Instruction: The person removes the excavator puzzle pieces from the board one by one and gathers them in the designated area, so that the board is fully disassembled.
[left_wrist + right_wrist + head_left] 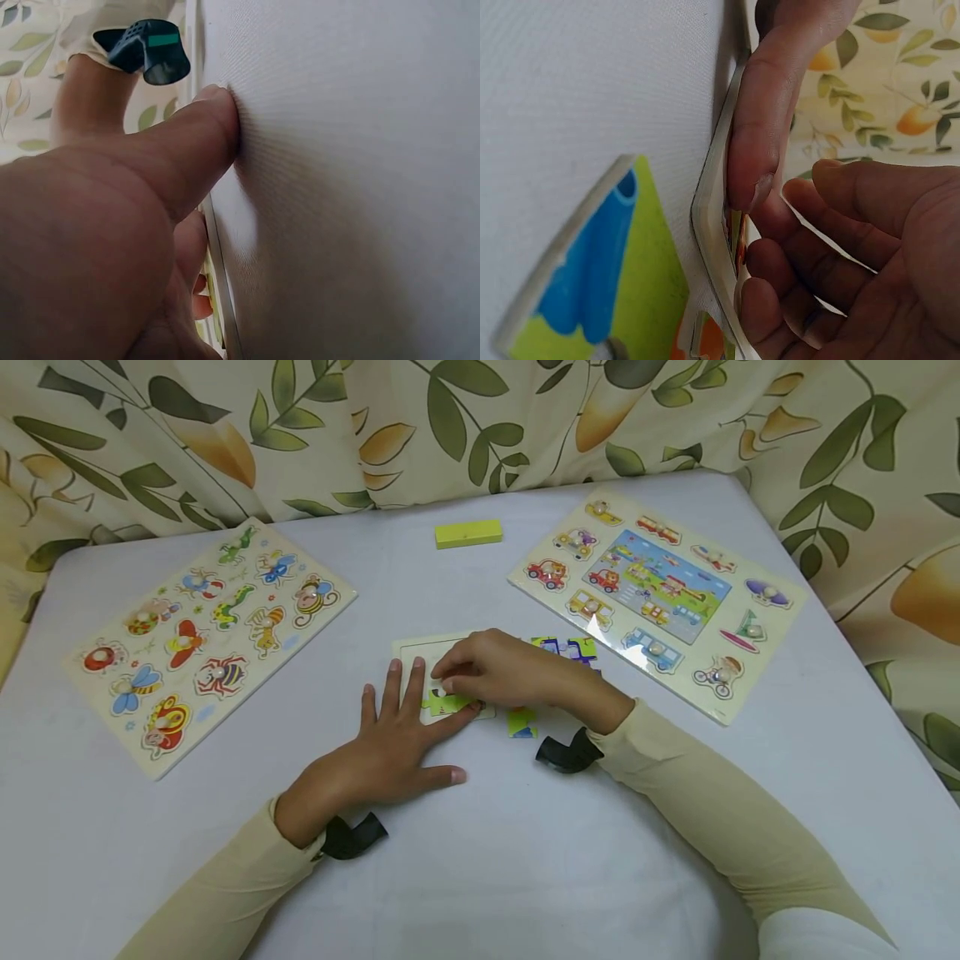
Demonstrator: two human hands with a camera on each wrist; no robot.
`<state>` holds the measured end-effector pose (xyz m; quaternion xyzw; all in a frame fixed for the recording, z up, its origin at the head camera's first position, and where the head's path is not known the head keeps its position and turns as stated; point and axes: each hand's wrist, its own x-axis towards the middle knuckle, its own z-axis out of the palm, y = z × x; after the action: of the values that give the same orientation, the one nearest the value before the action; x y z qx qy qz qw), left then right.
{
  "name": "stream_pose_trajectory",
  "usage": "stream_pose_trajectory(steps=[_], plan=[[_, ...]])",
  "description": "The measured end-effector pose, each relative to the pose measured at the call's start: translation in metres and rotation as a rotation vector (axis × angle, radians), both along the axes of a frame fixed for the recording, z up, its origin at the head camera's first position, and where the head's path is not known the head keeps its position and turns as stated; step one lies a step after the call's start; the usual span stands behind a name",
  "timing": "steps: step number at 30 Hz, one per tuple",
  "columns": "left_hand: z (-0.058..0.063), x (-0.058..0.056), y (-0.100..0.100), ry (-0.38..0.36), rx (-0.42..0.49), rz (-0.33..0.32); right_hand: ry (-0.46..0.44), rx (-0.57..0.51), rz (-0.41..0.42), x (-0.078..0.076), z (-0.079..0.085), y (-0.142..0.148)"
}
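A small cream puzzle board (406, 649) lies mid-table with a yellow-green puzzle piece (447, 703) in its frame. My left hand (386, 752) spreads flat over the board's near left corner; its index finger lies along the near edge and its thumb (202, 139) rests on the tablecloth. Over the board, my right hand (510, 672) reaches in with bent fingers (759, 259), their tips down at the pieces. The right thumb stands off from the surface in the right wrist view. Whether those fingertips pinch a piece is hidden.
Loose puzzle pieces (522, 723) lie right of the board, some blue and yellow-green (656, 247). An insect peg board (288, 652) is at left, a vehicle peg board (720, 693) at right. A yellow block (468, 534) sits at the back, before a leaf-patterned curtain (420, 452).
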<state>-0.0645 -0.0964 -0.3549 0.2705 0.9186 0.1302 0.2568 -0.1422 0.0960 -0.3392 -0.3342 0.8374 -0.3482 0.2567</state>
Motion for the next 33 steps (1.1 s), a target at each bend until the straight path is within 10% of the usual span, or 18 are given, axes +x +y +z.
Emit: stream_pose_trajectory(steps=[33], plan=[[-0.0017,-0.0005,-0.0005,0.001,-0.002,0.000,-0.036,-0.088,0.012,0.0024,-0.0060,-0.0065]])
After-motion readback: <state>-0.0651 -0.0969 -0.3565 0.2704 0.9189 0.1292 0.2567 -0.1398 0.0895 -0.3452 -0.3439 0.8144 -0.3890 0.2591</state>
